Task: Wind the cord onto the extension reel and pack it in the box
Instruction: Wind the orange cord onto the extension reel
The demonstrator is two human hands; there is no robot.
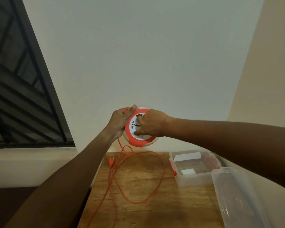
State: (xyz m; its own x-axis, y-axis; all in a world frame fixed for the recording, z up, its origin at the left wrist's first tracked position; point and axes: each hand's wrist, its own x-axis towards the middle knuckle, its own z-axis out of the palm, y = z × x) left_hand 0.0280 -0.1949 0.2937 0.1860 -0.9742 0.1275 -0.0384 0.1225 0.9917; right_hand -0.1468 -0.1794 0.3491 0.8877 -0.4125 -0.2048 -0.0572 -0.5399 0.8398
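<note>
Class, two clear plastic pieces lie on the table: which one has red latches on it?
The open box, the farther piece with white items inside, has red latches at its sides. The lid nearer the camera shows none.

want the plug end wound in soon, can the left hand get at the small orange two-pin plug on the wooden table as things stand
Probably not yet: the left hand is gripping the round orange-and-white reel up in the air. The small orange two-pin plug lies uncovered on the wooden table below.
</note>
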